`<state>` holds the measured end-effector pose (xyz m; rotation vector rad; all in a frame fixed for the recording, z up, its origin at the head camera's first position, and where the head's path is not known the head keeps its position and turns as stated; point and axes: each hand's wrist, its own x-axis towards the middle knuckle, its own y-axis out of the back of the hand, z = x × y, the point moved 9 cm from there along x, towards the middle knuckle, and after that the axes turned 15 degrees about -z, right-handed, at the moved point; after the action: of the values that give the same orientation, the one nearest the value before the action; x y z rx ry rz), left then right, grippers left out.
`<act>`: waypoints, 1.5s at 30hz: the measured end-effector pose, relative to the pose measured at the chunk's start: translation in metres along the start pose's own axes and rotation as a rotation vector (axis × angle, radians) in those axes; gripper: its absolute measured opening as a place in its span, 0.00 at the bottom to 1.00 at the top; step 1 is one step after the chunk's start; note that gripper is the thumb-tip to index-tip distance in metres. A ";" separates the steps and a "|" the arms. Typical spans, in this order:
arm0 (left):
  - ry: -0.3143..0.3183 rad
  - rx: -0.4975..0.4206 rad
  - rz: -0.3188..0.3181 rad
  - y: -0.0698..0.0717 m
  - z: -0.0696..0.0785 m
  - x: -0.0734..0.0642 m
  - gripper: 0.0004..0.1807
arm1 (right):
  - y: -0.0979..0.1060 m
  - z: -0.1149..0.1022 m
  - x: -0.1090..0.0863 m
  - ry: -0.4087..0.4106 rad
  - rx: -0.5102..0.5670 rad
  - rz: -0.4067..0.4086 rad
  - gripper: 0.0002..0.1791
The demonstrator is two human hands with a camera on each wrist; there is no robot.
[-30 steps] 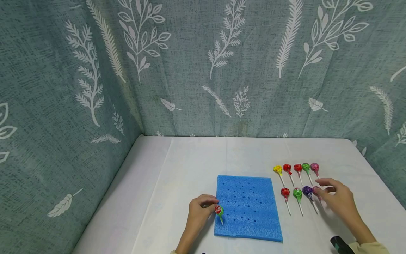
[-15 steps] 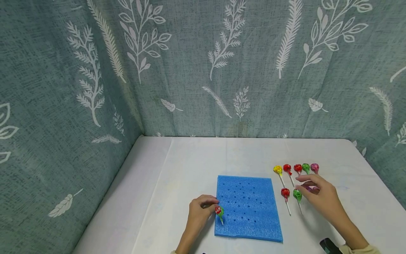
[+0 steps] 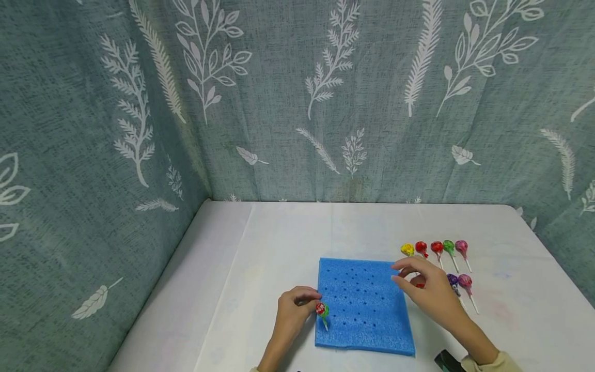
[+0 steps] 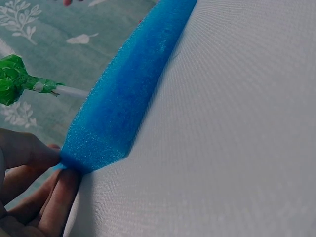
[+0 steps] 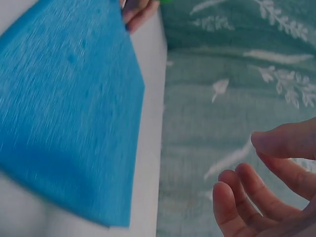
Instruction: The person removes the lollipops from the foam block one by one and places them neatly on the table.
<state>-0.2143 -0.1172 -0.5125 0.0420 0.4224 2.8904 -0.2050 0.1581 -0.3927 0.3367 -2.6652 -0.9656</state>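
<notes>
A blue foam board (image 3: 362,333) with rows of small holes lies on the white table. At its left edge my left hand (image 3: 290,312) pinches the board between thumb and fingers, as the left wrist view shows. One lollipop (image 3: 322,310) in a red and green wrapper stands in the foam beside those fingers, stick downward. Over the board's right edge hovers my right hand (image 3: 429,294), thumb and fingers apart with nothing between them. Behind it, a red lollipop (image 3: 420,282) shows only in part.
Right of the board lie two rows of lollipops. The far row has a yellow lollipop (image 3: 407,249), two red ones, a green one (image 3: 448,246) and a pink one (image 3: 462,247). Nearer are a purple lollipop (image 3: 453,280) and another pink one. A patterned curtain (image 3: 279,103) hangs behind.
My right hand has moved left from the near pink lollipop, across the near row, to the board's right edge, still holding nothing. The left hand and board stay put.
</notes>
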 end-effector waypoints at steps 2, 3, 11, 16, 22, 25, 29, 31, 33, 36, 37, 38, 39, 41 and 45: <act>0.003 0.004 -0.002 -0.001 0.000 0.000 0.08 | -0.007 -0.007 0.003 0.036 0.024 -0.015 0.08; 0.005 0.005 -0.002 -0.001 0.000 0.000 0.08 | -0.011 -0.010 0.004 0.056 0.039 -0.024 0.09; 0.011 -0.006 0.002 0.000 0.000 -0.001 0.08 | -0.041 -0.030 0.011 0.150 0.104 -0.109 0.11; 0.009 -0.015 0.007 0.001 0.001 -0.002 0.07 | -0.063 -0.037 0.013 0.143 0.114 -0.183 0.11; 0.012 -0.015 0.012 0.003 0.003 -0.004 0.07 | -0.089 -0.045 0.013 0.148 0.145 -0.272 0.12; 0.019 -0.012 0.003 0.002 0.007 -0.004 0.07 | -0.101 -0.046 0.013 0.122 0.156 -0.314 0.11; 0.010 -0.021 -0.010 0.002 0.014 -0.006 0.07 | -0.119 -0.047 0.013 0.095 0.194 -0.370 0.12; 0.007 -0.016 -0.010 0.001 0.014 -0.006 0.06 | -0.127 -0.048 0.013 0.092 0.215 -0.390 0.12; 0.005 -0.008 -0.006 0.001 0.010 -0.005 0.06 | -0.134 -0.049 0.013 0.099 0.237 -0.398 0.12; 0.002 -0.001 -0.002 0.001 0.004 -0.003 0.05 | -0.142 -0.049 0.014 0.112 0.264 -0.399 0.12; 0.000 -0.001 -0.001 0.001 0.002 -0.002 0.05 | -0.144 -0.049 0.014 0.116 0.276 -0.400 0.12; -0.003 -0.001 -0.001 0.000 0.001 -0.002 0.04 | -0.146 -0.049 0.014 0.118 0.284 -0.399 0.12; -0.009 -0.001 -0.002 0.000 0.001 -0.001 0.04 | -0.147 -0.049 0.014 0.121 0.294 -0.401 0.12; -0.016 0.003 -0.001 0.000 0.000 0.000 0.03 | -0.150 -0.049 0.013 0.125 0.312 -0.407 0.12; -0.016 0.010 -0.001 0.001 0.001 0.000 0.04 | -0.153 -0.050 0.012 0.134 0.360 -0.419 0.12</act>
<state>-0.2144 -0.1180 -0.5115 0.0667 0.4342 2.8852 -0.1805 0.0110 -0.4537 1.0308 -2.6848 -0.5271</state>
